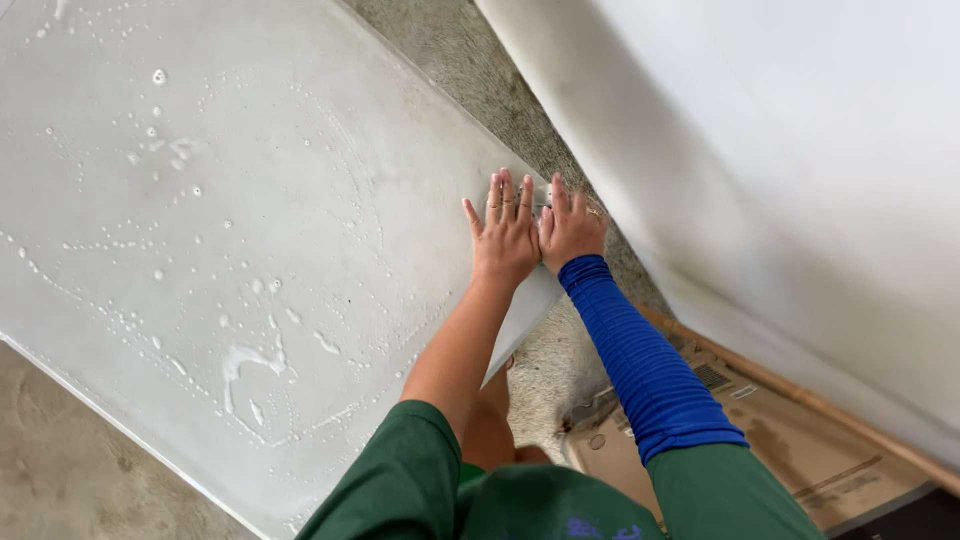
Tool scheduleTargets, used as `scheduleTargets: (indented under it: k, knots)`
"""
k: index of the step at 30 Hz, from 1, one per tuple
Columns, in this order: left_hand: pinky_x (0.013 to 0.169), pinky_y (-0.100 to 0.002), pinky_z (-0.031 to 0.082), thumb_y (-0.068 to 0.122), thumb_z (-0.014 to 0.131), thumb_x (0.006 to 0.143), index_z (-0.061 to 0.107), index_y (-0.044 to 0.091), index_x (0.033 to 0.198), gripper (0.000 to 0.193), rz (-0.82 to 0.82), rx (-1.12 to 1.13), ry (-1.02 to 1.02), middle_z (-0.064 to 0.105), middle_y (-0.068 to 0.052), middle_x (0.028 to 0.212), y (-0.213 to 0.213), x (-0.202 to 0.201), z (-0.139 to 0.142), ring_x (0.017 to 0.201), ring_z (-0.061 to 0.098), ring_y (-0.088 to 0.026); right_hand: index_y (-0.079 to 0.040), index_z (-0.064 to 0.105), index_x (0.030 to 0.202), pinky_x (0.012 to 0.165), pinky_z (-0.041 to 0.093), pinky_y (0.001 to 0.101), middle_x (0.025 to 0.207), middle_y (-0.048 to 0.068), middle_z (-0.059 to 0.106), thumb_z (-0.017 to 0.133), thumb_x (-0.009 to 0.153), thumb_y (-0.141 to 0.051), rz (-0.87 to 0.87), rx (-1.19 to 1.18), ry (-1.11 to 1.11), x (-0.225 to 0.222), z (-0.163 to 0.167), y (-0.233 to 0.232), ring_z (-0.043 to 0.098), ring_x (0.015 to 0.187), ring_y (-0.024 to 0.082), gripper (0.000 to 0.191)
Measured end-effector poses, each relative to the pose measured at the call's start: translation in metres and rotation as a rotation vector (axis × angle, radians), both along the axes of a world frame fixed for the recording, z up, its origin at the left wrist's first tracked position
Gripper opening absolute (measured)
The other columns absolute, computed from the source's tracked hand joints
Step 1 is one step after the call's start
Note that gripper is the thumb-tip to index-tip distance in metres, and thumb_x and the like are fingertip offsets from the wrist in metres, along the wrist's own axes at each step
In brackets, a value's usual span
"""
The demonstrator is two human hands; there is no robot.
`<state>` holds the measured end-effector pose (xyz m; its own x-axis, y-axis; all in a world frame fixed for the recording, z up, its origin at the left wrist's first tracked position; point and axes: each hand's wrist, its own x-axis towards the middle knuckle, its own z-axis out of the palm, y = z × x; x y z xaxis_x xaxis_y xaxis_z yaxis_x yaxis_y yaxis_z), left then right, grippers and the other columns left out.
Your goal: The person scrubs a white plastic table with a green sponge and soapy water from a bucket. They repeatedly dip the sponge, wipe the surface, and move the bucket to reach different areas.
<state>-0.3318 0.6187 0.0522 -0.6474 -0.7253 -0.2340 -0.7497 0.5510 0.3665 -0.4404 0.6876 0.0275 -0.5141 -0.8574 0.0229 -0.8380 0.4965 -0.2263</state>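
- Lying flat on the concrete floor [50, 470], the large pale tile [250, 230] carries soapy water [245, 360] in streaks and beads over its left and middle; wet like that, it may well be slick, and a palm pressing on it could skid.
- The left hand [505, 235] rests open and flat on the tile's right edge, fingers spread, grasping nothing; its grip is released. If the tile were pushed from this one edge alone, it might pivot or scrape across the floor.
- The right hand [570, 230], in a blue sleeve [645, 365], lies just beside the left, palm down at the very rim, also released. Fingertips there could be pinched between the tile and the floor.
- A white wall [780, 160] stands near, leaving a narrow strip of floor between.
- Cardboard [800, 450] lies lower right, a wooden strip [800, 395] along it.
- Hidden: the tile's far corners are cut off, its underside unseen, and the small object between the hands cannot be made out.
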Motion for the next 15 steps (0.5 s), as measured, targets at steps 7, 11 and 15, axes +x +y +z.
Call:
scheduleTargets:
  k: [7,11,15]
  knots:
    - [0.120,-0.067,-0.004,0.043,0.022,0.106,0.013,0.019,0.164,0.064,0.031,0.024,-0.021,0.002,-0.012,0.171,-0.036,-0.024,-0.011,0.158,-0.002,-0.027,-0.011,0.065,0.102,0.074,0.052,0.0542,0.089,0.015,0.072,0.043,0.105,-0.033,0.058,0.046,-0.110,-0.031,-0.009,-0.043,0.070,0.079,0.037,0.032]
    - [0.121,-0.066,-0.005,0.040,0.021,0.107,0.013,0.019,0.165,0.063,0.039,-0.003,-0.038,0.002,-0.011,0.173,-0.054,-0.028,-0.017,0.159,-0.003,-0.025,-0.011,0.069,0.104,0.070,0.055,0.0523,0.082,0.019,0.072,0.037,0.108,-0.035,0.079,0.169,-0.234,-0.040,-0.008,-0.069,0.071,0.075,0.040,0.040]
    - [0.121,-0.064,-0.009,0.041,0.020,0.109,0.012,0.020,0.164,0.060,0.155,0.046,-0.069,0.001,-0.008,0.173,-0.092,-0.027,-0.012,0.158,-0.003,-0.024,-0.012,0.069,0.111,0.078,0.055,0.0536,0.092,0.017,0.074,0.036,0.106,-0.034,0.170,0.135,-0.326,-0.039,0.001,-0.118,0.072,0.082,0.038,0.040]
